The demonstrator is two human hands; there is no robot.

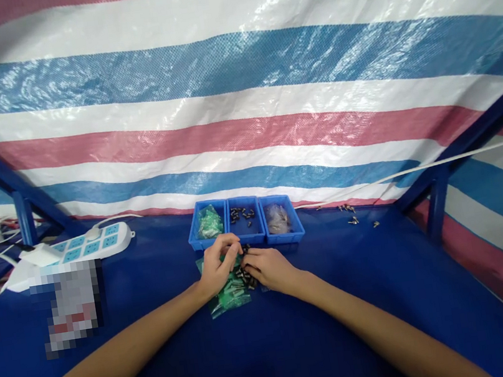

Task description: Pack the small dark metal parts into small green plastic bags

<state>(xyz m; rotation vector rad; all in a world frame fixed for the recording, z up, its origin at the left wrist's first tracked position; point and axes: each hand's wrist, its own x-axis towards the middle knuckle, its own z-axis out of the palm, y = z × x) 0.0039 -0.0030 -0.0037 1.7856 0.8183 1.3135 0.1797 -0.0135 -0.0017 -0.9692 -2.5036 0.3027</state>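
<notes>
My left hand (219, 265) is over a green-tinted plastic bag (230, 299) on the blue table, its fingers bent together; what they hold, if anything, is too small to tell. Beside it, my right hand (270, 266) has its fingers closed at a pile of small dark metal parts (247, 277). Both hands nearly touch at the fingertips. Just behind them stand three blue bins: the left bin (203, 243) has green bags, the middle bin (249, 238) some small metal parts, and the right bin (286, 238) clear bags.
A white power strip (85, 248) with plugs lies at the left, near a blurred-out item (74, 303). Loose metal parts (353, 220) are scattered right of the bins. Blue metal frame bars (438, 205) and a striped sheet (239, 108) bound the table.
</notes>
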